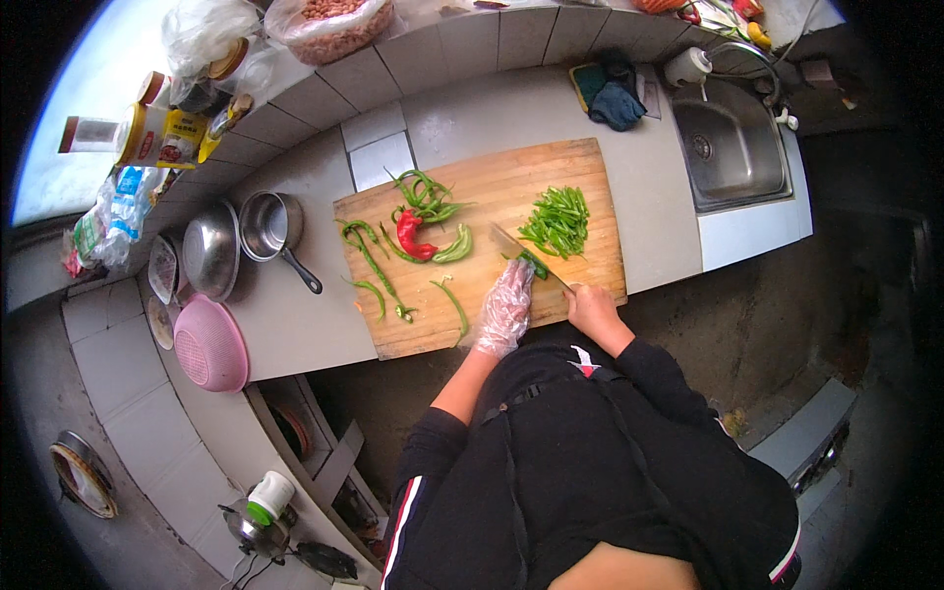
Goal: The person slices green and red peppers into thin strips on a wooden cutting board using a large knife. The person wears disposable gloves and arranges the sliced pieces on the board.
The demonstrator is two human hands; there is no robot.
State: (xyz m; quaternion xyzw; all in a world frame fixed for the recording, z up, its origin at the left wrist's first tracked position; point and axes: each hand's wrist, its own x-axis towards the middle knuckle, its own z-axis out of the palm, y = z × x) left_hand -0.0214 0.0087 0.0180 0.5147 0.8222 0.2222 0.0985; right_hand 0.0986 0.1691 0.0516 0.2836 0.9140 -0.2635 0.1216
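On the wooden cutting board [546,169], my left hand [507,306], in a clear plastic glove, holds down pieces of green pepper [537,267]. My bare right hand [592,310] grips the handle of a kitchen knife [527,251], whose blade lies against the green pieces at my left fingertips. Sliced green pepper [558,221] lies heaped on the right of the board. Whole long green peppers [422,190], a red pepper [413,236] and a pale green pepper [455,247] lie on its left half. A single thin green pepper [453,306] lies left of my gloved hand.
Left of the board stand a saucepan [269,225], a metal basin [210,251] and a pink colander [212,343]. Cloths [616,99] lie at the back right, near the steel sink [737,155]. Jars, bags and a tub of peanuts [332,33] stand on the ledge behind.
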